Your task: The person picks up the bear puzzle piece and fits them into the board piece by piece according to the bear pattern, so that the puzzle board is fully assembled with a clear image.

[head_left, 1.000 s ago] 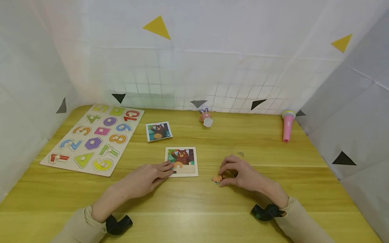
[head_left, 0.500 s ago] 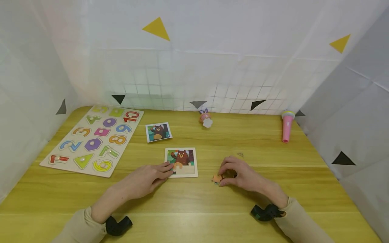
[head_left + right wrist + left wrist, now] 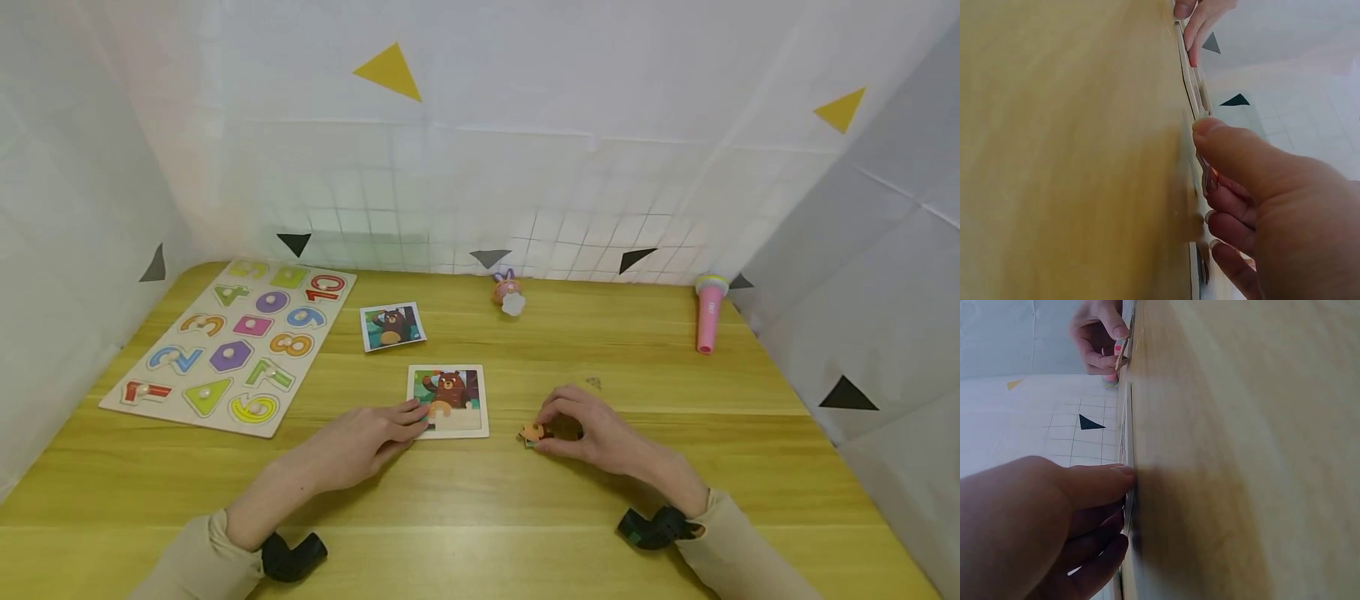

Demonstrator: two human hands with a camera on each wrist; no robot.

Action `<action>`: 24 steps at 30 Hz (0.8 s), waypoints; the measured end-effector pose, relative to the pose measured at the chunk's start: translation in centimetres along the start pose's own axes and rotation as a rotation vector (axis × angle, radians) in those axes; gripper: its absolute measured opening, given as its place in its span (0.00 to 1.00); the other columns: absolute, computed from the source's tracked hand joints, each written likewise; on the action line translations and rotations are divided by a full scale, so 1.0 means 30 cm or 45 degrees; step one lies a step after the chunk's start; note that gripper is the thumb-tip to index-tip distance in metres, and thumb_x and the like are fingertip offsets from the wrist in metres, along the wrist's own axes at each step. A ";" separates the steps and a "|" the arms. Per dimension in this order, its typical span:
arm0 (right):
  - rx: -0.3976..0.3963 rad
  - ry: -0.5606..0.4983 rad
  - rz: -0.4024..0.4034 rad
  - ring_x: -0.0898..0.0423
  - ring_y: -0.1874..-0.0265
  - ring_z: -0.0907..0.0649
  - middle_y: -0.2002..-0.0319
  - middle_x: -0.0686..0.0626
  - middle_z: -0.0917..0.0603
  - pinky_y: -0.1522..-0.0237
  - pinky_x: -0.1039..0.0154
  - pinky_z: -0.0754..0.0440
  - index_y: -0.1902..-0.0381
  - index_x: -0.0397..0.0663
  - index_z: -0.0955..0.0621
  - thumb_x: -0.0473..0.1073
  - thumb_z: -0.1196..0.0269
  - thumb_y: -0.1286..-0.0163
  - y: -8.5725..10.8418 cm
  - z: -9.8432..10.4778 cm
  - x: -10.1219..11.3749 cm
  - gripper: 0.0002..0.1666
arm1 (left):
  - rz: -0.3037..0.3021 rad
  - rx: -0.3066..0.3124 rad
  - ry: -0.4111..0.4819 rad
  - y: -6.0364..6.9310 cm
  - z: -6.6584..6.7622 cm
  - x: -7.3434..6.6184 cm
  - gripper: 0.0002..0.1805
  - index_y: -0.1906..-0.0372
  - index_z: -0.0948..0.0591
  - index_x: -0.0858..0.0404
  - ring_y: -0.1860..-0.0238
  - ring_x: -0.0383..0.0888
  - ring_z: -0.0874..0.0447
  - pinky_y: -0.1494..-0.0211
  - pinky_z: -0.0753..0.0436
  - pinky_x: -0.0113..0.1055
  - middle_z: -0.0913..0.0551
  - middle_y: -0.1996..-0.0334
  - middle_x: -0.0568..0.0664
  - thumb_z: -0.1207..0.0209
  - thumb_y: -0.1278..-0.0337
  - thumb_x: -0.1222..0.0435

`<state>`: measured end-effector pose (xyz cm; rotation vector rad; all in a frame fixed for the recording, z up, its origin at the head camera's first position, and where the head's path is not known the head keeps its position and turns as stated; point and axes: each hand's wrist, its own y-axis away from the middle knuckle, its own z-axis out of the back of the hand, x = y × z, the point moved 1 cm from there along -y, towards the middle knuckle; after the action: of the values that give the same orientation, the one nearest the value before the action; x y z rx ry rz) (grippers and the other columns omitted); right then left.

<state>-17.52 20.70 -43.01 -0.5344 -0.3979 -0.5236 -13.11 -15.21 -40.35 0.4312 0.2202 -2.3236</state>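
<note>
My left hand [image 3: 375, 437] holds the left edge of a small square jigsaw puzzle board [image 3: 486, 417], thumb at the near edge and fingers on top. The board carries a brown bear picture with a bare wood area in its lower part. To the right, my right hand [image 3: 592, 429] pinches a jigsaw piece [image 3: 531, 433], orange and brown with a bit of green, between thumb and fingers. In the left wrist view this piece [image 3: 1122, 355] stands tilted just off the table. Another dark piece [image 3: 1200, 265] lies under the right hand's fingers, mostly hidden in the head view.
A printed bear card [image 3: 392, 326] lies behind the puzzle board. At left is a wooden number-and-shape board [image 3: 258, 421]. A pink rabbit toy [image 3: 508, 293] lies at the back, a pink toy microphone [image 3: 707, 317] at the far right. White curtains [image 3: 480, 167] enclose the table.
My right hand has shifted slightly left with the pinched jigsaw piece, which has tilted a little. My left hand has stayed on the puzzle board.
</note>
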 end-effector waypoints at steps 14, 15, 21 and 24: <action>-0.008 0.000 0.077 0.60 0.61 0.21 0.55 0.55 0.18 0.61 0.69 0.22 0.49 0.52 0.16 0.43 0.26 0.39 -0.017 0.005 0.014 0.19 | 0.007 -0.010 -0.007 -0.001 0.000 -0.006 0.20 0.34 0.22 0.61 0.30 0.52 0.29 0.33 0.25 0.51 0.28 0.30 0.53 0.45 0.27 0.64; -0.009 0.014 0.088 0.60 0.61 0.21 0.55 0.55 0.18 0.60 0.69 0.23 0.49 0.52 0.16 0.43 0.27 0.38 -0.022 0.005 0.017 0.20 | 0.005 -0.010 -0.008 -0.002 0.000 -0.007 0.20 0.34 0.22 0.61 0.30 0.52 0.29 0.33 0.25 0.51 0.28 0.30 0.53 0.45 0.27 0.64; 0.014 0.057 0.141 0.59 0.60 0.23 0.57 0.55 0.20 0.58 0.70 0.23 0.46 0.52 0.16 0.45 0.29 0.35 -0.088 -0.002 0.054 0.19 | 0.005 -0.012 -0.001 -0.003 0.001 -0.008 0.20 0.34 0.22 0.62 0.30 0.52 0.29 0.33 0.24 0.51 0.28 0.30 0.53 0.45 0.27 0.64; 0.028 0.069 0.162 0.58 0.60 0.23 0.57 0.54 0.20 0.59 0.70 0.24 0.46 0.51 0.16 0.45 0.29 0.35 -0.124 -0.016 0.073 0.19 | 0.005 -0.003 -0.004 -0.001 0.004 -0.008 0.20 0.34 0.22 0.62 0.30 0.52 0.29 0.34 0.24 0.51 0.28 0.30 0.53 0.45 0.27 0.64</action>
<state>-17.78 16.88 -40.94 -0.5197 -0.3150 -0.4097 -13.03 -15.07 -40.15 0.4268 0.2201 -2.3199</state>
